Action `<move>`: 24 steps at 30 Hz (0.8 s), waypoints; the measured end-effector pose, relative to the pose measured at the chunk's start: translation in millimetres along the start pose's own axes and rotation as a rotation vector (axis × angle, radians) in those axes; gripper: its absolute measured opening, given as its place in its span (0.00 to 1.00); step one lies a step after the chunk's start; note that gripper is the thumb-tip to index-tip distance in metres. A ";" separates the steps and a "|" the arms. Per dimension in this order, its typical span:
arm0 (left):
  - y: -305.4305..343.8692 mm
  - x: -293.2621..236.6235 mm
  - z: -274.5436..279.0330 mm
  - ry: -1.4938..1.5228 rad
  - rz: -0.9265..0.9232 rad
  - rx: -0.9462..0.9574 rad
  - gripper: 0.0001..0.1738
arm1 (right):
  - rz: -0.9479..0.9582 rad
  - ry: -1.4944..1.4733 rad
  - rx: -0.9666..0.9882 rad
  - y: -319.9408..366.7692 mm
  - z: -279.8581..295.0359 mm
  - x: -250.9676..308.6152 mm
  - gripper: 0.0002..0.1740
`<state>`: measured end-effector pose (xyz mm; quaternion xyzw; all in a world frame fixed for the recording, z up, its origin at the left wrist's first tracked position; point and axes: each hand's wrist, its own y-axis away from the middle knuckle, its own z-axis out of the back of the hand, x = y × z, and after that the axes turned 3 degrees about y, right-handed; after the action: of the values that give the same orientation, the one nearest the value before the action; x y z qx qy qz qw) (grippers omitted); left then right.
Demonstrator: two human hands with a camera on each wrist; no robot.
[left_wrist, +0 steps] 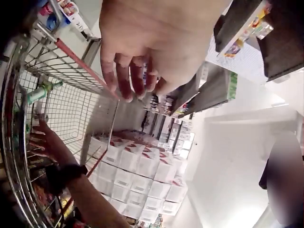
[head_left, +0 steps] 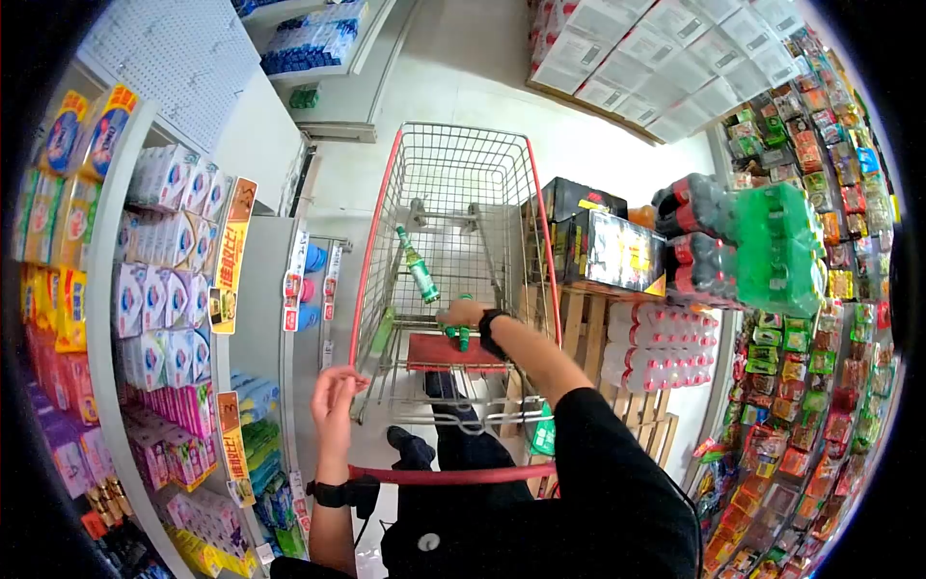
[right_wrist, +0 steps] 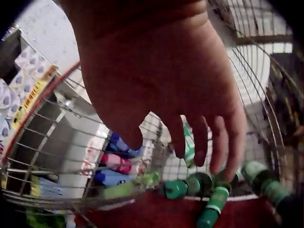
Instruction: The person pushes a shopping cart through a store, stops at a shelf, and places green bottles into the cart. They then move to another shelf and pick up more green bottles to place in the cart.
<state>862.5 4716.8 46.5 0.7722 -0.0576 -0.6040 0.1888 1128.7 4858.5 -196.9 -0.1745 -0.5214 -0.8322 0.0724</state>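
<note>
A wire shopping cart (head_left: 529, 159) with red side rails stands before the person. Inside its basket lies a green bottle (head_left: 418, 270) with a pale label, tilted across the mesh. The right hand (head_left: 463, 313) reaches into the basket with fingers spread and pointing down, as the right wrist view (right_wrist: 166, 90) shows. Close under those fingertips are several green bottles (right_wrist: 216, 202), partly hidden by the hand in the head view. The left hand (head_left: 336, 398) hovers beside the cart's left rail, its fingers loosely bent and holding nothing; the left wrist view shows the same hand (left_wrist: 152, 42) from close up.
A red panel (head_left: 453, 353) crosses the basket near the handle (head_left: 453, 475). Shelves of boxed goods (head_left: 164, 280) line the left. Shrink-wrapped drinks (head_left: 661, 347) and black cartons (head_left: 617, 253) stand on pallets at right, close to the cart. White cartons (head_left: 666, 63) are stacked ahead.
</note>
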 end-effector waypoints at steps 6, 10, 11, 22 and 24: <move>-21.7 16.0 -25.6 -0.041 0.102 0.056 0.07 | -0.143 0.010 0.057 -124.1 -103.8 -63.1 0.39; -26.3 30.2 -32.4 -0.084 0.159 0.071 0.08 | -0.169 -0.044 0.121 -52.8 -47.8 -18.8 0.28; -26.8 32.8 -33.5 -0.096 0.163 0.079 0.07 | -0.156 -0.076 0.139 -54.3 -48.6 -18.8 0.28; -4.1 -3.1 -30.6 -0.227 0.017 0.145 0.05 | -0.044 -0.151 0.177 -44.8 -35.0 -36.8 0.22; 7.9 -9.8 -19.7 -0.218 -0.064 0.124 0.05 | -0.160 -0.396 0.195 -9.8 -11.5 -29.7 0.21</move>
<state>879.7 4716.9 62.2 0.7136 -0.0903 -0.6852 0.1142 1150.9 4850.8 -220.6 -0.2846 -0.6155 -0.7305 -0.0808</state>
